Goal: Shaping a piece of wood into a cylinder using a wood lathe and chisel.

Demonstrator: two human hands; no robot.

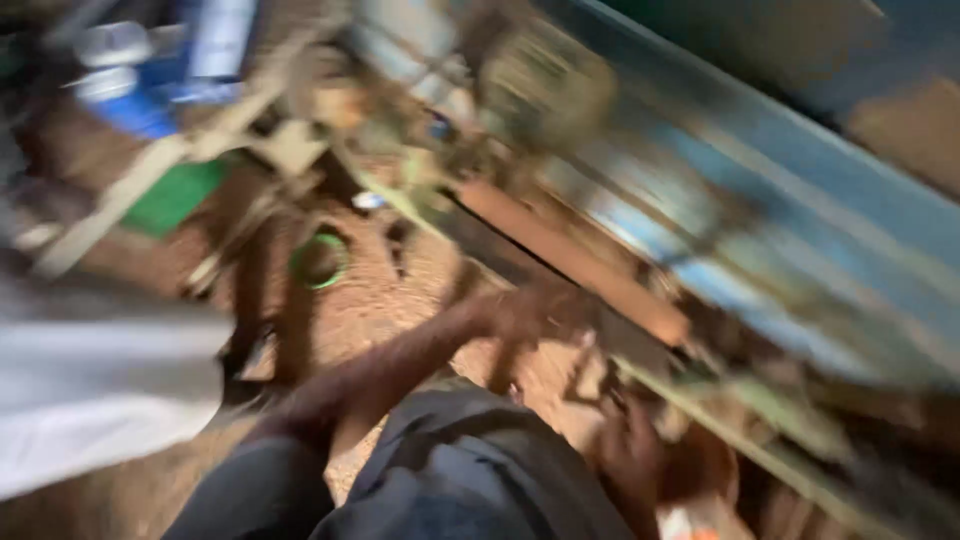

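Blur from camera motion limited what we could confirm. We found the person's left hand [525, 318] reaching forward over the reddish dirt floor [385, 300], at the near edge of a long rusty-brown bar [575, 262] that ran diagonally along the lower edge of a blue-painted machine frame [760, 210]. Whether that hand gripped the bar or only touched it, we could not tell; its fingers were smeared. The right hand [630, 455] sat lower, close to the frame's bottom rail [740, 450], and we could not tell whether it was spread or closed around anything.

We judged the bar to be metal, stiff and fairly heavy, with a rough, rusted skin that should not slip; its near end, just beside the left hand, looked the accessible place to take hold, since the far end ran under the frame.

A green ring [320, 260] lay on the dirt well apart to the left. A white cloth [100, 390] filled the left edge of view, and dark trousers [450, 480] the bottom. Blue containers [190, 55] stood at the top left.
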